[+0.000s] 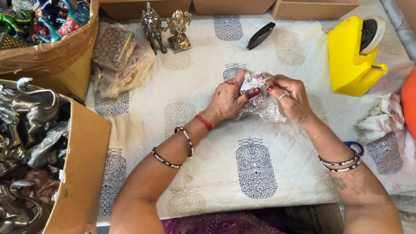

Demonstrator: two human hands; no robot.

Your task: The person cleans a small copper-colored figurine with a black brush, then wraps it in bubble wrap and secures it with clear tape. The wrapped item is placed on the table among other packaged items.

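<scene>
Both my hands are curled tight around one bundle (258, 96): left hand (229, 100), right hand (291, 98), above the desk (209, 145).

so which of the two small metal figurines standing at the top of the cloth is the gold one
The right-hand brass-gold figurine; the left-hand one beside it is darker silver-grey and slightly taller.
</scene>
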